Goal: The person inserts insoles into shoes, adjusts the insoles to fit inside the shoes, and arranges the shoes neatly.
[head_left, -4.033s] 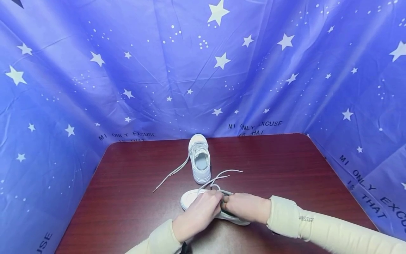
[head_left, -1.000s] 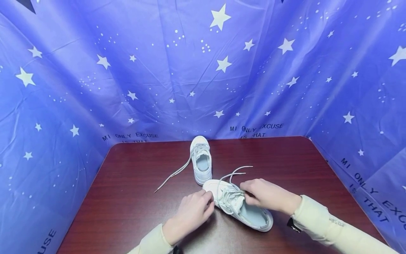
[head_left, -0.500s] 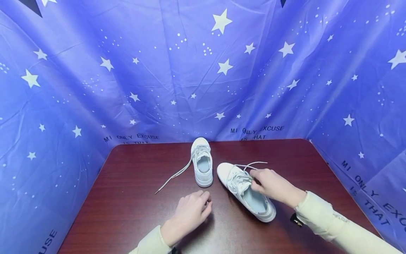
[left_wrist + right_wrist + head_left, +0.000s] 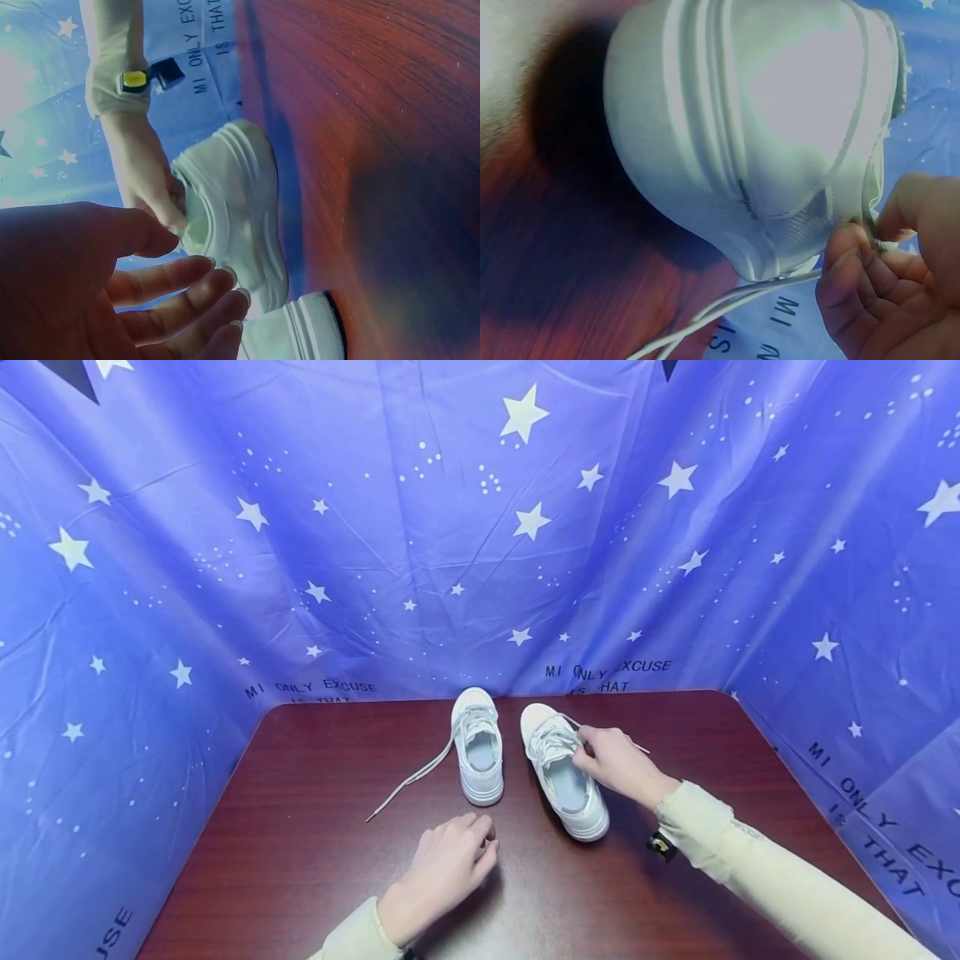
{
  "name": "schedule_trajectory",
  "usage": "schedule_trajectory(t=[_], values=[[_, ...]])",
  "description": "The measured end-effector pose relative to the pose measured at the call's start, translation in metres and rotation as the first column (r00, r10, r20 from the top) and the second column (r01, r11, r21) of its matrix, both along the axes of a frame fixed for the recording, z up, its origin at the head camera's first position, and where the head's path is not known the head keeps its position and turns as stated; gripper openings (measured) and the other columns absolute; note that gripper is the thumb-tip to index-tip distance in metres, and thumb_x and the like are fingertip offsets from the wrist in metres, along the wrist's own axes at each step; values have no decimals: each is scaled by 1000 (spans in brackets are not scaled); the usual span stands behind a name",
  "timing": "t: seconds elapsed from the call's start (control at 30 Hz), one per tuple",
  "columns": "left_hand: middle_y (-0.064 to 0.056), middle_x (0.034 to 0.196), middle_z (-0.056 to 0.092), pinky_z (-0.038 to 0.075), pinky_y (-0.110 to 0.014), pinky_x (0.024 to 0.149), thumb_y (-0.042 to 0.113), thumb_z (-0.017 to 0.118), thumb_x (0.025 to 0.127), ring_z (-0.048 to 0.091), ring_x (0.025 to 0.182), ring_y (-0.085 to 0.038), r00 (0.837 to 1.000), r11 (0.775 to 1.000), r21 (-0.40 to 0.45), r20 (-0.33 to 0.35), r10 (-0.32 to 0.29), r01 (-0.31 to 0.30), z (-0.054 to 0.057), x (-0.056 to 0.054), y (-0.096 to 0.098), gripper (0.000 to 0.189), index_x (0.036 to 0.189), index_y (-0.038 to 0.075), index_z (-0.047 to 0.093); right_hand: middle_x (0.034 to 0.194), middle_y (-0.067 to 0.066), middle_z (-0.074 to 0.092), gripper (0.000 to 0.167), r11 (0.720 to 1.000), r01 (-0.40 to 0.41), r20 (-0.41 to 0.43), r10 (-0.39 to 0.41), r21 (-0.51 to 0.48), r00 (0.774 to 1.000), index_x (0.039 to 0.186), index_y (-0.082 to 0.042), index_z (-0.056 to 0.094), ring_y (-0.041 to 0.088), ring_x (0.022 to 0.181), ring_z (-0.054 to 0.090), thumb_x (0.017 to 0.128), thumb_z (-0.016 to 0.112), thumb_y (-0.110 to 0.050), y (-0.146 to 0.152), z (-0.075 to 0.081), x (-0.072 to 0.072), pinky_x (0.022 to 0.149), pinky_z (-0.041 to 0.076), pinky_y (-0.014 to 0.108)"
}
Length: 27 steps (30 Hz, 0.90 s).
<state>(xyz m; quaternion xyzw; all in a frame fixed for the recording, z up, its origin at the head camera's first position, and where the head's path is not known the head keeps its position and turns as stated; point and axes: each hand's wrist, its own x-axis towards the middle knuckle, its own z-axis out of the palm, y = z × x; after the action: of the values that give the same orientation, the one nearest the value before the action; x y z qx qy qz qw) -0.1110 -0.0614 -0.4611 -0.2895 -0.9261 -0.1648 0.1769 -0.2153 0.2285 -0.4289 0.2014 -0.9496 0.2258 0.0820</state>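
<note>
In the head view my right hand [image 4: 624,765] pinches the collar of a white sneaker [image 4: 589,823] on its right side, near the laces. The right wrist view shows thumb and fingers [image 4: 847,255] closed on that edge, with loose laces [image 4: 727,301] trailing below. Its toe points to the back of the table, slightly left. A second white sneaker [image 4: 482,783] stands to its left, toe to the back, its long lace [image 4: 408,781] lying out to the left. My left hand [image 4: 441,868] hovers in front of this sneaker, holding nothing, its fingers loosely bent.
The dark red wooden table [image 4: 315,860] carries both sneakers near its back edge. A blue curtain [image 4: 420,527] printed with stars and lettering hangs close behind and along both sides.
My right hand has carried the sneaker from the front middle to the back right, turning it beside the other one. My left hand has let go of it and stays at the front.
</note>
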Motion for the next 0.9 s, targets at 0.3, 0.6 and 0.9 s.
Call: schedule_trajectory(t=[0.3,0.6,0.9], values=[[8,74,57,42,-30,47,19,73,88,61,65,-13,1000,1000,0,4,-9,9,1,0,3,11,84,18,63,63,-4,49,5,998,47,6,-47,-47,999,81,-7,58,15,57,49,84,60,-9,-14,-10,-30,52,41,33],[9,71,55,40,-29,46,20,73,88,59,62,-13,1000,1000,3,-17,-11,11,-1,-1,5,13,82,17,62,64,-1,50,8,995,92,39,-90,-38,995,78,-10,53,21,60,52,85,58,-10,-23,-23,-57,57,46,39],[9,71,54,40,-29,45,20,74,88,57,60,-11,999,1000,18,-23,-22,23,-4,-4,3,14,82,18,62,69,3,58,5,992,119,77,-115,-50,990,83,-6,60,23,64,56,85,59,-11,-24,-31,-66,61,49,41]])
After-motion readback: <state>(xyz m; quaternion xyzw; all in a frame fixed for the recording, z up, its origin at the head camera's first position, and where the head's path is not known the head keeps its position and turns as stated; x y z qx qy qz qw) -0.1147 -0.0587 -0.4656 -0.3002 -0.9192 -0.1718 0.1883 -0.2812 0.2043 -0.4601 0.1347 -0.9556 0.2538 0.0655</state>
